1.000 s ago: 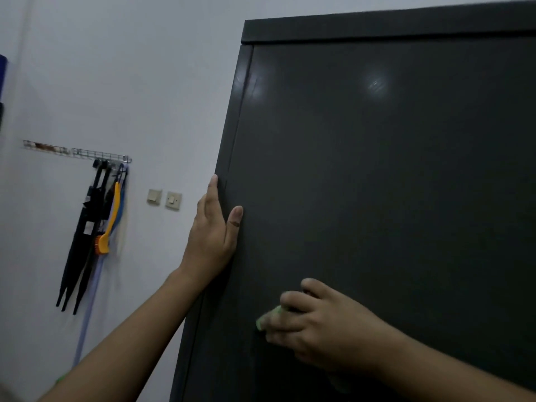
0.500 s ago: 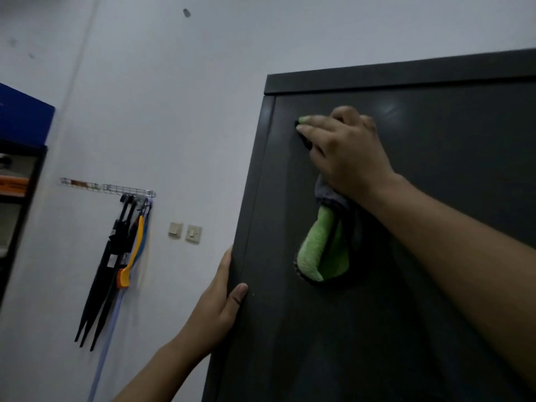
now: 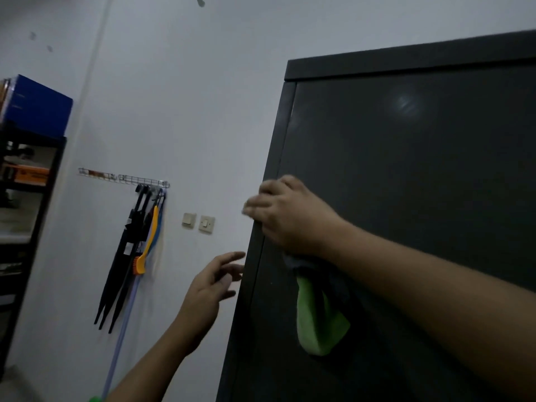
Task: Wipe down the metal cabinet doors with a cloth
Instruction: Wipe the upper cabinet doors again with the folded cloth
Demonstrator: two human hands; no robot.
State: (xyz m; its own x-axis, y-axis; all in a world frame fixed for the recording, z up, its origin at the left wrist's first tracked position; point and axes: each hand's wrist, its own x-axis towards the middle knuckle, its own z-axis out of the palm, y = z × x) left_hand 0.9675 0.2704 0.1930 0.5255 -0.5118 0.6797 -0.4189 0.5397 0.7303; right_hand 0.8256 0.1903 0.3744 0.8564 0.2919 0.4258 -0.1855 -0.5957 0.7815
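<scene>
**A:** What is the room like?

**B:** There is a pale wall (image 3: 203, 111). At the far left stands a dark shelf (image 3: 43, 198) with a blue box (image 3: 40, 108) on top. Next comes a wire rack (image 3: 121, 179) with an orange brush (image 3: 148, 242) hanging from it, then two switches (image 3: 206, 224).

**A:** And the hands?

**B:** The left hand (image 3: 208, 288) is just beside the left edge of the door (image 3: 406, 169). Its fingers are spread and loose and hold nothing. I cannot tell if the tips touch the edge. The right hand (image 3: 290, 219) is higher, at the same edge. Its fingers are bent and blurred, and it holds the cloth (image 3: 316, 323) against the metal.

**A:** Where exactly is the cloth?

**B:** Its top is under the right palm, on the door near the left edge. The green end hangs free below the wrist.

**A:** How will it handle?

**B:** I think it is light, soft and limp, and slides easily on the smooth panel. It is better to gather it in the palm, so no loose end drags. The door is stiff but may swing when pushed, so I would steady it at the edge.
</scene>
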